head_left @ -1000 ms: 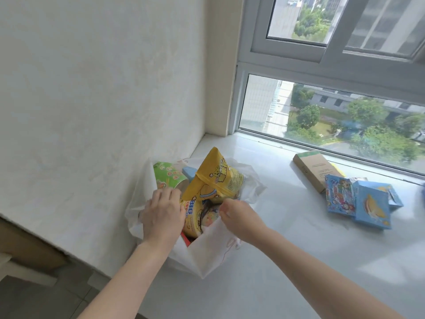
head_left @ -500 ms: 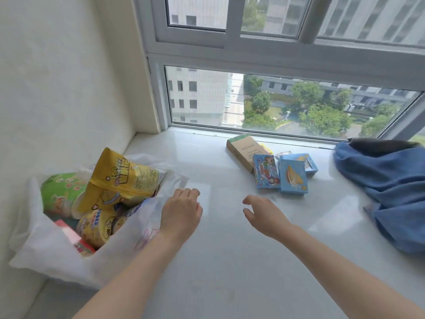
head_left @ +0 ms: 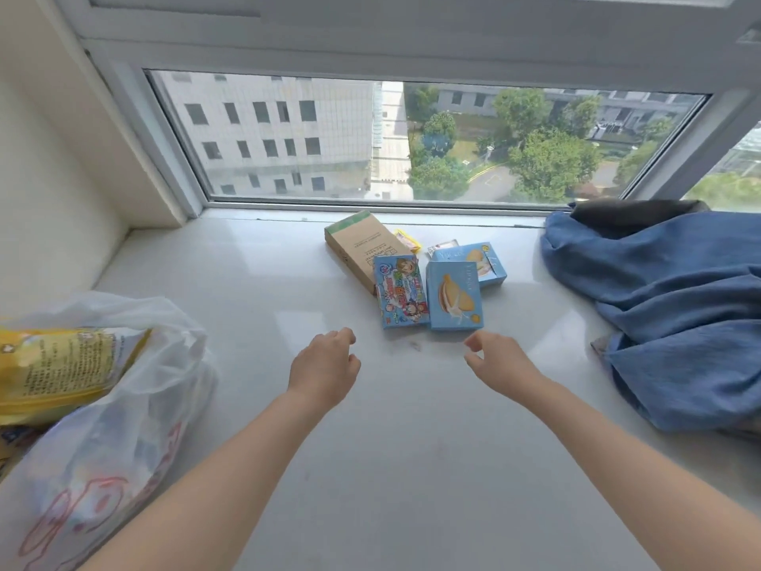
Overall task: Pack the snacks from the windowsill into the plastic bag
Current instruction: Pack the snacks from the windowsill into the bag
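Both hands reach out over the white windowsill [head_left: 288, 405] and hold nothing. The left hand [head_left: 323, 366] has its fingers loosely curled, and the right hand [head_left: 496, 364] does too, with its thumb and finger a little apart. Just past the hands lie the snacks, close to the window [head_left: 412, 138]: a brown cardboard box [head_left: 362, 247], a cartoon snack box [head_left: 399, 292] leaning on it, a blue biscuit box [head_left: 453, 294] beside that one, and another blue box [head_left: 479, 259] behind. A small yellow packet [head_left: 407, 240] peeks out by the brown box. The plastic bag [head_left: 123, 426] sits far to the left, with a yellow snack bag [head_left: 53, 368] inside. A blue cloth [head_left: 675, 311] lies in a heap on the right.
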